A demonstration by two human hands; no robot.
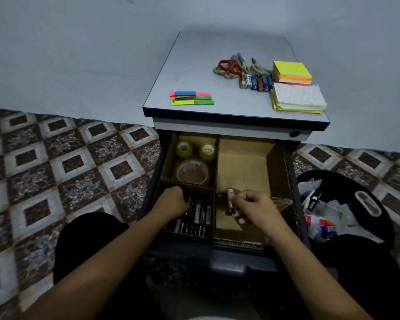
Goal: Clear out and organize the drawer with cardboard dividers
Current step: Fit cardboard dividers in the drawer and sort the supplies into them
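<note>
The open drawer is split by cardboard dividers into compartments. Three tape rolls lie in the far left one. Several dark batteries fill the near left one. My left hand is curled over that compartment and seems to hold a thin battery at its fingertips. My right hand pinches a gold and black battery over the big right compartment, whose cardboard floor is bare.
On the cabinet top lie colourful sticky flags, red scissors on rope, a row of batteries and two sticky note stacks. A black bin with rubbish stands right of the drawer. Tiled floor lies to the left.
</note>
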